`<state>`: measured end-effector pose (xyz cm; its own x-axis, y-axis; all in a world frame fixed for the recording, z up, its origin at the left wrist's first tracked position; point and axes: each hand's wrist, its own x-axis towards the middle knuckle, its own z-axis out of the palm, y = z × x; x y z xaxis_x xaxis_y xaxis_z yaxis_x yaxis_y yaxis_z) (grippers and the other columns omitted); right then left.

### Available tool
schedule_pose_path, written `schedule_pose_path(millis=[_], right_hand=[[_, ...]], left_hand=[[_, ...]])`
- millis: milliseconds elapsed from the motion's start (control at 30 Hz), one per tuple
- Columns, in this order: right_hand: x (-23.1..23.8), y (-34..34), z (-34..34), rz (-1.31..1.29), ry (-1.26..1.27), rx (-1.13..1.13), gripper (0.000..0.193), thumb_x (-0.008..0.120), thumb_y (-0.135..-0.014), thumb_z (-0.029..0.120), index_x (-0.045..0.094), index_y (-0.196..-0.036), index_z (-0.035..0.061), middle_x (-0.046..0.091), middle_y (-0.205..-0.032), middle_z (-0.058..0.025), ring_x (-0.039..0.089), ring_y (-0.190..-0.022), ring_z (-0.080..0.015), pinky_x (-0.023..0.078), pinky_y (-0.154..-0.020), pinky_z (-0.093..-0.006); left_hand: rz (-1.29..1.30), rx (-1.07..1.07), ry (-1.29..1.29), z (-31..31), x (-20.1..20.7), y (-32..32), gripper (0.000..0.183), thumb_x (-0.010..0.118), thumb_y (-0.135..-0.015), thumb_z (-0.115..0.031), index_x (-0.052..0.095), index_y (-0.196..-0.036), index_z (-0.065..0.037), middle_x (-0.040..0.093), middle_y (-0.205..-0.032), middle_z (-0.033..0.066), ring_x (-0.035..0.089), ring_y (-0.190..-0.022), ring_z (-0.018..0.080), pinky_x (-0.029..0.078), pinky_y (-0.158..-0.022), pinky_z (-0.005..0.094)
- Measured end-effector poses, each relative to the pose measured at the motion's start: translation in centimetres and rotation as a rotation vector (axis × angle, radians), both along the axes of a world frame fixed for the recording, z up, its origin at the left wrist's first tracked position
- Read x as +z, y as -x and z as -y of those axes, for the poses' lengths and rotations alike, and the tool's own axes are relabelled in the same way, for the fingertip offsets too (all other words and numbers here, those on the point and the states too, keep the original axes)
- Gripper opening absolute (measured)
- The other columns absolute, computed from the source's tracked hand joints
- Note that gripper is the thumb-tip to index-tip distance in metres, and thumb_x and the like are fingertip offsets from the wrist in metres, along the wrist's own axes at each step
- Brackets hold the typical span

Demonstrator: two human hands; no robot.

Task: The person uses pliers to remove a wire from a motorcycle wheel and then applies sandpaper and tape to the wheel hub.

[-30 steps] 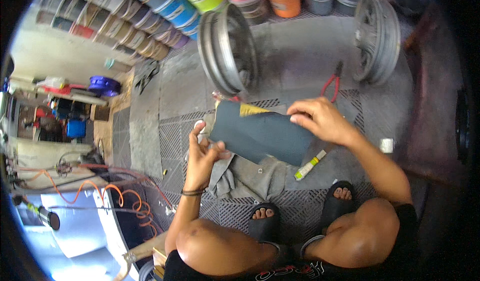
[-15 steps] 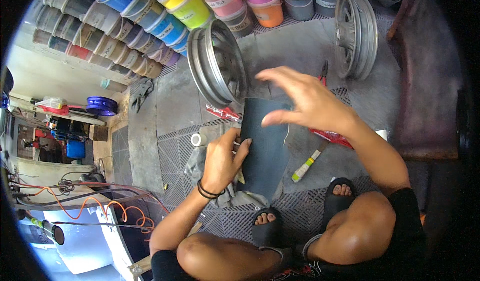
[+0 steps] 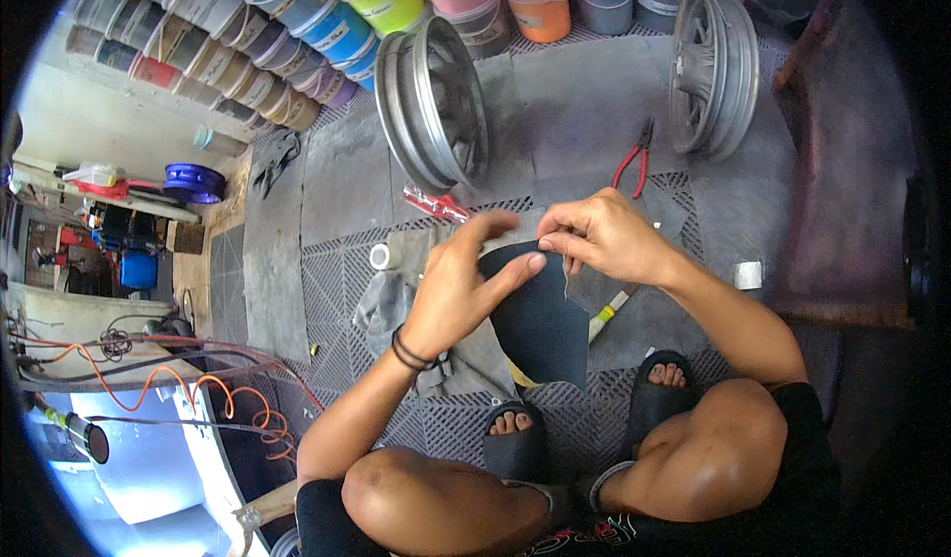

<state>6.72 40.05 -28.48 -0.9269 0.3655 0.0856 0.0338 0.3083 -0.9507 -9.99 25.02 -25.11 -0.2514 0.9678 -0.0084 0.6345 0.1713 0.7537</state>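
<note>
A dark grey sheet of sandpaper (image 3: pixel 545 329) hangs between my knees and the wheel rims, its top edge curling and its lower corner showing a tan back. My right hand (image 3: pixel 616 242) is closed in a pinch at the sheet's upper edge. Beside it, my left hand (image 3: pixel 451 284) has its fingers spread, with the thumb lying over the front of the sheet near the top. The left fingers' far tips are partly blurred. A grey cloth (image 3: pixel 386 304) and a white tape roll (image 3: pixel 385 256) lie on the floor left of my left hand.
Two grey wheel rims, one left (image 3: pixel 431 106) and one right (image 3: pixel 713 71), stand ahead. Red-handled pliers (image 3: pixel 631 166), a red packet (image 3: pixel 436 203) and a brush-like handle (image 3: pixel 609 314) lie on the mats. Coloured buckets (image 3: pixel 386 2) line the back; an orange coiled hose (image 3: pixel 149 413) is at left.
My right hand has come down from open to pinch the sheet's top edge. My left hand has moved up and spread its fingers. The sheet's top now curls.
</note>
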Motion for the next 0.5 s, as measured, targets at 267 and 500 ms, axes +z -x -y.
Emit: schedule_pose_path(millis=[267, 500], right_hand=[[-0.5, 0.0, 0.9, 0.071, 0.153, 0.090, 0.015, 0.065, -0.092, 0.011, 0.068, -0.094, -0.0044, 0.071, -0.073, -0.0104, 0.070, -0.061, -0.0152, 0.056, -0.056, -0.0280], [-1.7, 0.5, 0.9, 0.029, 0.023, 0.127, 0.018, 0.066, -0.092, 0.014, 0.068, -0.089, -0.0033, 0.070, -0.068, -0.0110, 0.071, -0.060, -0.0155, 0.056, -0.055, -0.0287]], left_hand=[[-0.045, -0.039, 0.094, 0.4, -0.2, -0.3, 0.019, 0.066, -0.093, -0.020, 0.070, -0.097, -0.001, 0.070, -0.082, 0.0140, 0.068, -0.071, 0.0191, 0.051, -0.065, 0.0324], [-0.075, -0.054, 0.061, 0.4, -1.0, -0.1, 0.017, 0.066, -0.092, -0.017, 0.070, -0.098, -0.001, 0.069, -0.079, 0.0147, 0.068, -0.069, 0.0196, 0.051, -0.064, 0.0318]])
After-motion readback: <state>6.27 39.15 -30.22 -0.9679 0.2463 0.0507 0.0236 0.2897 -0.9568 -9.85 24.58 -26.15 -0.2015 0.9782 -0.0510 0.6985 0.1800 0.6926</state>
